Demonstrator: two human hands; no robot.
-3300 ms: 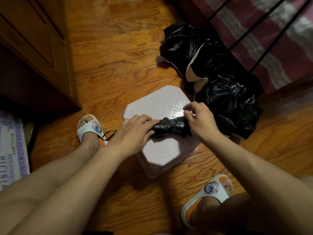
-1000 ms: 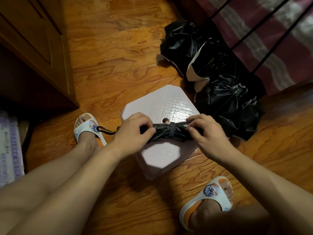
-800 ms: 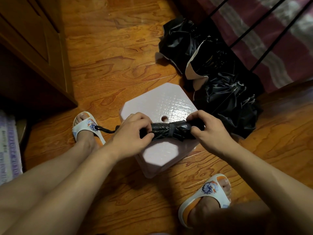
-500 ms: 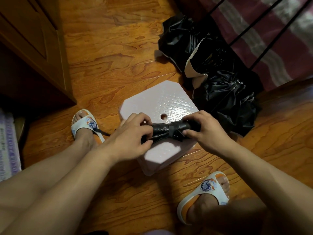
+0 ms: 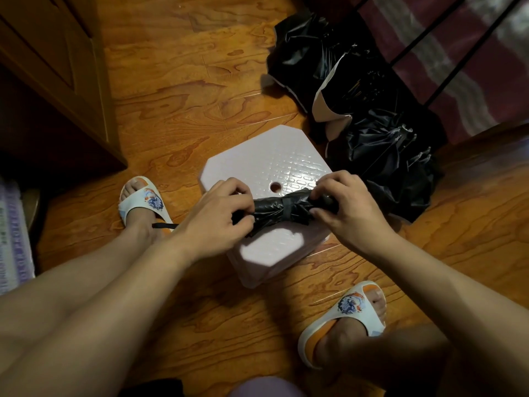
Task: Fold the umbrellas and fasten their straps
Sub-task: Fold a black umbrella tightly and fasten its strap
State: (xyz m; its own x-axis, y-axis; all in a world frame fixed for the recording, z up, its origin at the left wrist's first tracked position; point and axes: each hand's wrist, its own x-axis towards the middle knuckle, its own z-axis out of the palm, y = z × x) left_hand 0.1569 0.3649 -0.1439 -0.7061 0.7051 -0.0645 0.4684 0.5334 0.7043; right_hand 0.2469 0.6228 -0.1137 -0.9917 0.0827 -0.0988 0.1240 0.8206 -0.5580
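Observation:
A folded black umbrella (image 5: 282, 212) lies across a low white plastic stool (image 5: 266, 247), with its strap (image 5: 287, 209) wrapped round the middle. My left hand (image 5: 217, 219) grips the handle end; the wrist cord (image 5: 164, 225) trails out to the left over my foot. My right hand (image 5: 346, 207) holds the other end, fingers pinching the fabric. A pile of unfolded black umbrellas (image 5: 380, 156) lies on the floor just behind my right hand.
A wooden cabinet (image 5: 54, 81) stands at the left. A red striped cloth (image 5: 472, 53) with black rods hangs at the upper right. My feet in white slippers (image 5: 143, 202) (image 5: 349, 313) rest on the wooden floor either side of the stool.
The strap, hidden under my hands 3.3 s ago, now sits wrapped round the umbrella's middle. Both hands have shifted slightly along the bundle, and the umbrella has tilted a little.

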